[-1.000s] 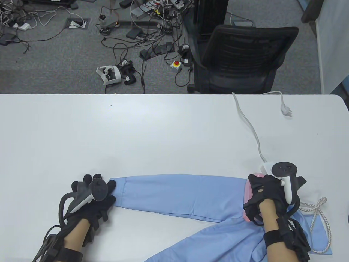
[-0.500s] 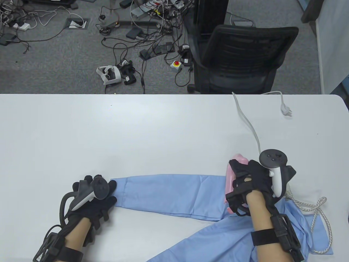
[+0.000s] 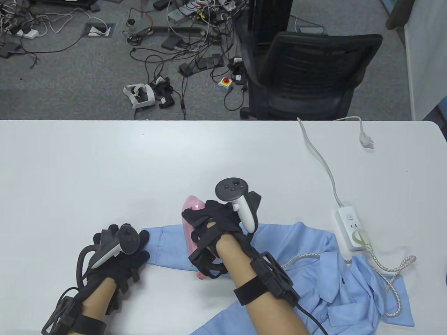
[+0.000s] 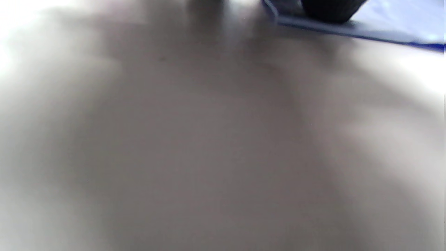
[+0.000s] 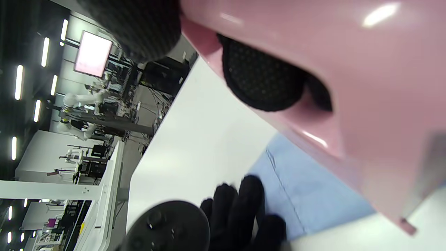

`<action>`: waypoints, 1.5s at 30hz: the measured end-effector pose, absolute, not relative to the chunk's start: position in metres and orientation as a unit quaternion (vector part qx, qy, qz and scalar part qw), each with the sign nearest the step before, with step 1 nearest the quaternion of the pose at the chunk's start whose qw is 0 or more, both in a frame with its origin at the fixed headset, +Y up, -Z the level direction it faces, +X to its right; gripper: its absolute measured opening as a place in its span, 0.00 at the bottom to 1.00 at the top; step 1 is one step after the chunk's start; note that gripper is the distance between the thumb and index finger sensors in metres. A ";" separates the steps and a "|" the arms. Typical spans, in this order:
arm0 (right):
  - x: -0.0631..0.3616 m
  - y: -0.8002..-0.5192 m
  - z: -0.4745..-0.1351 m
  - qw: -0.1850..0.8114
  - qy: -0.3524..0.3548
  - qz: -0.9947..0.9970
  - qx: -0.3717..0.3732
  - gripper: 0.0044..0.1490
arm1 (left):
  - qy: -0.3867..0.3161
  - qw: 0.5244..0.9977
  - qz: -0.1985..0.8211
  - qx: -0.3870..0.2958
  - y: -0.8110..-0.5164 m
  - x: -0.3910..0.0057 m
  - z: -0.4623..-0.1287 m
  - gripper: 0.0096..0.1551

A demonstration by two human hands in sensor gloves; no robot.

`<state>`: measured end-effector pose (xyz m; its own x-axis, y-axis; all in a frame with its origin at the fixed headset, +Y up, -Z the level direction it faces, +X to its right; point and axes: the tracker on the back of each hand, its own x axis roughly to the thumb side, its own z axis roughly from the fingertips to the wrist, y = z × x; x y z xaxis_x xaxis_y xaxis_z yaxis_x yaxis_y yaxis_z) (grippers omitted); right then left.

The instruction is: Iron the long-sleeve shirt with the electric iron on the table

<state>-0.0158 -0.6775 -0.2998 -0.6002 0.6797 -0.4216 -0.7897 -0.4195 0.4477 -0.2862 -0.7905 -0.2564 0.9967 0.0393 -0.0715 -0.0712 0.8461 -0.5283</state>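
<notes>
Pink iron point(image 3: 192, 226) gripped by right hand point(image 3: 213, 226) | left hand point(image 3: 120, 251) fingers apparently flat on cuff point(image 3: 153, 240), blurred

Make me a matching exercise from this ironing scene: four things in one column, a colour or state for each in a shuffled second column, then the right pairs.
Things:
1. iron
2. shirt cuff
3. power strip
4. loose plug

States:
A. white, with a braided cord plugged into it
B. pink, gripped by the right hand
C. lying unplugged near the table's far edge
D. pressed flat under the left hand

Pairs: 1-B, 2-D, 3-A, 4-C
</notes>
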 end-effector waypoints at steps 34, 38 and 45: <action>-0.077 -0.764 -0.300 0.548 0.362 0.741 -0.140 0.42 | 0.027 0.959 -0.011 -0.281 -0.792 -0.275 -0.252 0.41; -0.067 -0.763 -0.300 0.547 0.349 0.743 -0.164 0.42 | 0.029 0.957 -0.012 -0.288 -0.791 -0.276 -0.253 0.41; -0.019 -0.765 -0.298 0.561 0.337 0.731 -0.192 0.42 | 0.030 0.956 -0.013 -0.290 -0.791 -0.275 -0.252 0.41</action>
